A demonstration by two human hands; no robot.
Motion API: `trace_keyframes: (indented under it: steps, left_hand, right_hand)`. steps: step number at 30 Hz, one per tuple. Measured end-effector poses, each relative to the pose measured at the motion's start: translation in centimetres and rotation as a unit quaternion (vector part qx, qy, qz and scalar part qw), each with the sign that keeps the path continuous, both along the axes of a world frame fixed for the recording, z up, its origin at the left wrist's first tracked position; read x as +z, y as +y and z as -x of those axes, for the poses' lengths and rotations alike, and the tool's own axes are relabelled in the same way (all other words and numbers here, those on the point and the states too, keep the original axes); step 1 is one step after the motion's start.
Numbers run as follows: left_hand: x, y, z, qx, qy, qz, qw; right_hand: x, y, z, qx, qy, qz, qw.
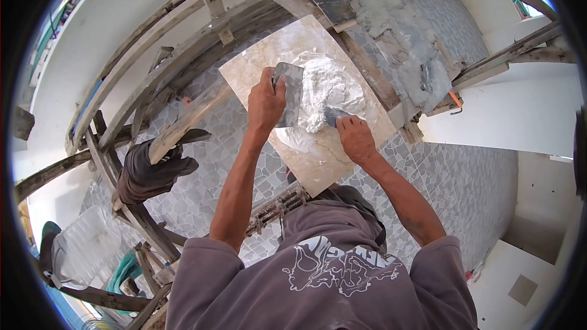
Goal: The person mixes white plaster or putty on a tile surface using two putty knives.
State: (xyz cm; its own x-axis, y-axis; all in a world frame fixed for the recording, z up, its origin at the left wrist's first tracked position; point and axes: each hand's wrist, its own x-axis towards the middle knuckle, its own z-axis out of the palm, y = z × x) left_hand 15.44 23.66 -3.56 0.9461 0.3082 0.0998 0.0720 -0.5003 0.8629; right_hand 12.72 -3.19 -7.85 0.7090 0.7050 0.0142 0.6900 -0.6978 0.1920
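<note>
- white plaster mound [324,88]: heaped on upper middle of beige marbled slab [321,168], smeared thin toward the near edge.
- slab: lying flat across timber scaffold poles [153,85], over the stone-pattern floor [465,177].
- wide steel trowel [292,88]: tilted on edge, blade touching the mound's left flank.
- left hand [266,102]: grip closed on the trowel's left side, fingers wrapped over its edge.
- small putty knife [333,116]: blade dug into the mound's lower edge.
- right hand [356,139]: grip pressed tight around the knife handle; handle itself hidden under the hand.
- both blades on the plaster, mound sitting between them; hands near each other, not touching.
- dark cloth [150,171]: draped over a pole to the left, well apart from the slab.
- grey cement patch [403,43]: spread on the boards just beyond the slab, upper right.
- orange-handled tool [455,101]: at the right end of those boards; type unclear.
</note>
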Motion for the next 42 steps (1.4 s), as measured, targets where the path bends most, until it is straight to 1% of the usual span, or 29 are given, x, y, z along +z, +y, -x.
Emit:
trace_keyframes:
  steps: [3, 4, 5, 6, 7, 9, 12, 13, 15, 16, 17, 19, 20, 22, 24, 25, 26, 28, 31, 34, 38, 40, 41, 42]
  left_hand:
    - [-0.8, 0.9, 0.3, 0.007, 0.007, 0.008, 1.0]
    - [-0.8, 1.1, 0.4, 0.01, 0.014, 0.01, 1.0]
    - [-0.7, 1.2, 0.5, 0.013, 0.021, 0.012, 1.0]
    - [-0.5, 1.2, 0.6, 0.011, 0.035, 0.022, 0.999]
    - [-0.1, 1.1, 0.8, 0.008, 0.048, 0.032, 0.998]
    - [0.4, 0.9, 1.0, 0.0, 0.064, 0.047, 0.997]
    - [1.1, 0.4, 1.0, -0.011, 0.061, 0.065, 0.996]
    - [1.2, 0.3, 1.0, -0.012, 0.051, 0.07, 0.996]
    - [1.4, 0.0, 1.2, -0.01, 0.035, 0.074, 0.997]
    - [1.4, -0.2, 1.2, -0.008, 0.029, 0.073, 0.997]
    - [1.4, -0.4, 1.2, -0.008, 0.023, 0.072, 0.997]
    - [1.4, -1.1, 1.0, -0.015, 0.029, 0.073, 0.997]
    - [1.2, -1.6, 0.9, -0.018, 0.03, 0.075, 0.997]
    - [0.4, -2.7, 0.6, -0.026, -0.004, 0.07, 0.997]
    - [0.2, -3.6, 0.6, -0.03, -0.012, 0.047, 0.998]
    - [0.2, -4.0, 0.6, -0.044, 0.001, 0.046, 0.998]
    - [0.2, -4.6, 0.5, -0.047, -0.002, 0.037, 0.998]
    - [0.4, -6.1, 0.4, -0.056, -0.006, 0.02, 0.998]
    - [0.2, -8.2, 0.0, -0.071, -0.013, 0.019, 0.997]
    - [-0.5, -9.4, -0.4, -0.076, -0.023, -0.017, 0.997]
    - [-1.0, -7.9, -1.2, -0.087, -0.025, -0.078, 0.993]
    - [-1.3, -6.6, -1.7, -0.099, -0.009, -0.106, 0.989]
    - [-1.3, -5.9, -1.7, -0.104, 0.0, -0.098, 0.99]
    - [-1.3, -5.1, -1.8, -0.106, -0.011, -0.098, 0.989]
  right_hand:
    - [2.4, -2.2, -0.2, -0.072, 0.055, -0.127, 0.988]
    - [2.5, -3.5, -1.0, -0.125, 0.078, -0.213, 0.966]
    - [2.8, -5.1, -1.7, -0.223, 0.101, -0.241, 0.939]
    - [3.4, -7.1, -3.2, -0.29, 0.177, -0.281, 0.898]
    - [1.4, -10.0, -4.8, -0.342, 0.171, -0.293, 0.876]
    - [-1.7, -15.6, -7.1, -0.441, 0.296, -0.369, 0.763]
    - [-3.8, -18.3, -8.0, -0.506, 0.42, -0.457, 0.599]
    - [-5.0, -17.9, -8.0, -0.482, 0.418, -0.507, 0.58]
    - [-7.2, -16.9, -8.8, -0.459, 0.413, -0.486, 0.619]
    - [-6.9, -15.2, -9.2, -0.447, 0.409, -0.475, 0.637]
    - [-6.4, -13.7, -9.7, -0.444, 0.401, -0.392, 0.699]
    - [-9.4, -11.2, -10.3, -0.383, 0.408, -0.467, 0.685]
    - [-8.5, -9.4, -10.0, -0.382, 0.429, -0.47, 0.67]
    - [-5.5, -5.6, -9.4, -0.376, 0.472, -0.474, 0.642]
    - [-5.7, -4.2, -9.2, -0.37, 0.457, -0.483, 0.649]
    - [-5.7, -3.6, -8.9, -0.367, 0.451, -0.487, 0.652]
    - [-5.6, -3.2, -8.7, -0.361, 0.428, -0.45, 0.696]
    - [-2.6, -1.8, -7.9, -0.348, 0.376, -0.371, 0.774]
    - [0.9, 0.8, -6.7, -0.35, 0.369, -0.373, 0.776]
    - [2.4, 2.2, -5.7, -0.329, 0.384, -0.459, 0.731]
    - [4.9, 2.1, -4.6, -0.335, 0.401, -0.402, 0.752]
    - [3.7, 0.6, -3.8, -0.341, 0.413, -0.458, 0.709]
    - [3.1, -0.5, -3.3, -0.343, 0.418, -0.485, 0.687]
    - [2.6, -1.9, -2.7, -0.376, 0.412, -0.469, 0.685]
